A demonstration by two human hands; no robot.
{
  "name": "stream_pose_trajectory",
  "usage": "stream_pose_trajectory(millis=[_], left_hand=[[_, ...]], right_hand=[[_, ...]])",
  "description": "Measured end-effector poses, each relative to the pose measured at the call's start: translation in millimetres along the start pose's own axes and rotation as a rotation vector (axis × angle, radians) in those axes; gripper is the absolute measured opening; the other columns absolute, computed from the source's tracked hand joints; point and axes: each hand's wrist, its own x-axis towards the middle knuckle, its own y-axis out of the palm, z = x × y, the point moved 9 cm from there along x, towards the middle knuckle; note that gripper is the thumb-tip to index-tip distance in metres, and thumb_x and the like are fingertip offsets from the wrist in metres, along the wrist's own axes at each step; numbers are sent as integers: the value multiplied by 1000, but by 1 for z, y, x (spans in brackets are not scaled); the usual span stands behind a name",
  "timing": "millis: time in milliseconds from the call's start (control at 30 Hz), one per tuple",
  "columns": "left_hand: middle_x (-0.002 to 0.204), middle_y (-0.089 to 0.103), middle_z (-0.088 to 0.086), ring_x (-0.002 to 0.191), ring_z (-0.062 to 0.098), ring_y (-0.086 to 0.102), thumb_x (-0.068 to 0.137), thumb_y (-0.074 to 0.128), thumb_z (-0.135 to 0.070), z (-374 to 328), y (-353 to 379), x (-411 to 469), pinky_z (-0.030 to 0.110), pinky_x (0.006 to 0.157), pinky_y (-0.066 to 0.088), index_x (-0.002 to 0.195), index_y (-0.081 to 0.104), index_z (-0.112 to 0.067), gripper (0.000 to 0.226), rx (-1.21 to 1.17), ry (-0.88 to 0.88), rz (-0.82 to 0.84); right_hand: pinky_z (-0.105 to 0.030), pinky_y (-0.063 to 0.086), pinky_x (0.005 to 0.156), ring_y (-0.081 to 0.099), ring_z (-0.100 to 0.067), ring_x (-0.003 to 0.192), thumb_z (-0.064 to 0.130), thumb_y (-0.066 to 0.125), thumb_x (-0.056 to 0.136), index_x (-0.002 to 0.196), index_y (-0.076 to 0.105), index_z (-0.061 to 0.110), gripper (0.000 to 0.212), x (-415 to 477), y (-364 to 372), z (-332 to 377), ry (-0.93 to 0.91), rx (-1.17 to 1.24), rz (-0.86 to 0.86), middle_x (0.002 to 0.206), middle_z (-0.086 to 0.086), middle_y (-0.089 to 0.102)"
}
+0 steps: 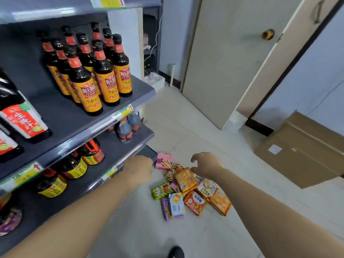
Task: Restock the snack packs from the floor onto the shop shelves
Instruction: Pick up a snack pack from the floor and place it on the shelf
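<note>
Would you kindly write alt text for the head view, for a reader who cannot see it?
A person's left hand and open right hand reach down toward a heap of snack packs on the floor beside grey shop shelves stocked with sauce bottles. Cardboard boxes sit near a door.

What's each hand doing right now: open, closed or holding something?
Left hand: cannot tell, its fingers are hidden behind the back of the hand.
Right hand: open, fingers spread by the snack packs, holding nothing.
</note>
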Motion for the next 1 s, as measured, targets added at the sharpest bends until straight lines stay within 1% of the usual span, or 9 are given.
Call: stream_pose_trajectory(millis=[100,200,333,467,667,767,867,933,1000], left_hand=[[111,64,6,104,26,59,94,49,-28,-14,4,42,35,79,48,106,60,-12,23,-11,28,32],[109,64,5,103,26,60,93,49,-27,-30,15,84,34,76,47,105,59,-14,20,-32,53,60],[113,64,6,106,27,59,94,48,-29,-53,32,141,33,74,45,109,59,-14,24,-50,73,102],[119,63,6,108,27,60,95,48,-32,-71,55,198,36,81,51,120,58,-15,32,-62,98,112],[109,65,5,97,25,62,96,46,-33,-91,109,287,34,76,53,115,59,-16,28,-74,172,209],[111,65,4,98,25,62,95,48,-37,-96,137,330,38,78,55,118,58,-19,31,-65,203,227],[111,64,6,100,27,62,94,50,-36,-101,170,371,40,81,55,117,59,-17,31,-48,235,267],[109,65,9,98,29,62,93,52,-36,-105,198,397,42,81,55,114,60,-15,32,-22,256,288],[104,66,9,94,29,63,93,52,-36,-109,230,419,39,78,55,108,61,-13,29,-7,259,310]], right_hand=[[-37,46,99,47,-24,127,38,56,93,133,53,24,42,31,8,-25,23,-2,53,135,-2,55],[-37,47,97,48,-22,127,35,55,94,132,52,24,40,65,19,-52,46,4,87,135,-1,55],[-37,46,96,46,-22,128,38,54,94,132,52,26,40,111,39,-84,83,31,135,135,0,54],[-36,49,92,49,-22,123,38,53,93,128,56,26,37,154,70,-115,132,72,179,129,0,58],[-35,49,82,52,-23,118,36,55,91,123,58,27,33,215,126,-156,232,133,267,123,-1,59],[-33,49,78,54,-24,115,31,56,89,118,61,24,30,246,157,-172,278,180,302,121,-3,60],[-35,51,84,55,-25,116,36,57,89,124,58,27,36,277,194,-185,317,242,321,126,-3,59],[-35,51,85,56,-25,115,37,59,90,124,58,26,36,297,222,-193,336,268,330,126,-3,60],[-35,50,85,56,-26,116,34,58,91,126,57,22,36,317,254,-201,344,279,347,125,-5,60]])
